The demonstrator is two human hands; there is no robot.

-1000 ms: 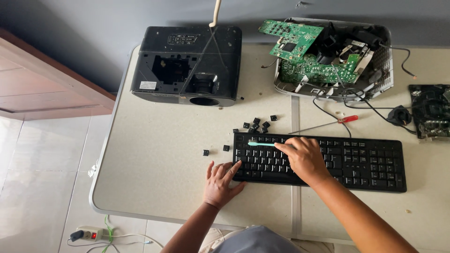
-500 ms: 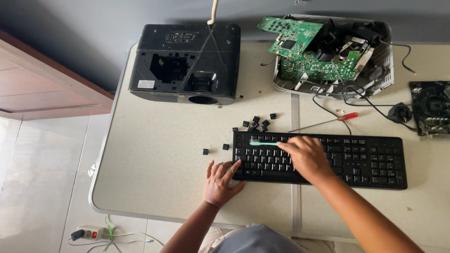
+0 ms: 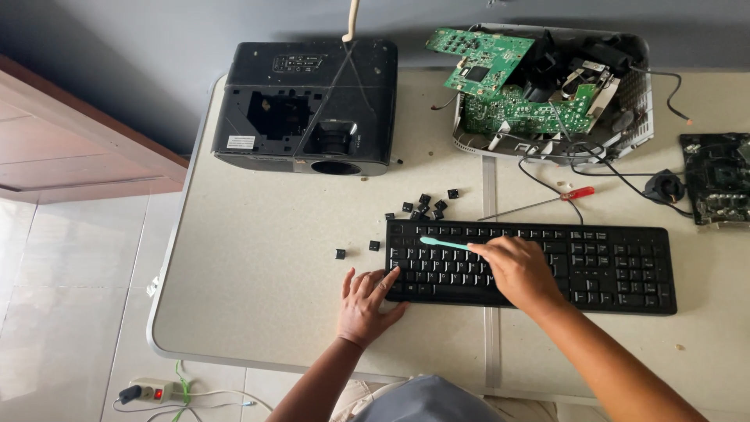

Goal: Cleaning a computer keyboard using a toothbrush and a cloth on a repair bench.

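Currently right hand [image 3: 519, 270] is gripping a teal tool [image 3: 444, 244] over the black keyboard [image 3: 617, 266]; left hand [image 3: 364, 303], open and empty, is steadying its edge.

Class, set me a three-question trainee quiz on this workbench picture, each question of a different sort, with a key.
1. True or false: the right hand holds a slim turquoise plastic tool over the flat black computer keyboard.
2. Where does the left hand rest? A on the black boxy projector; B at the keyboard's left end.
3. Fill in: the loose black keycaps lie ___ the projector and the keyboard.

Key: 1 true; 2 B; 3 between.
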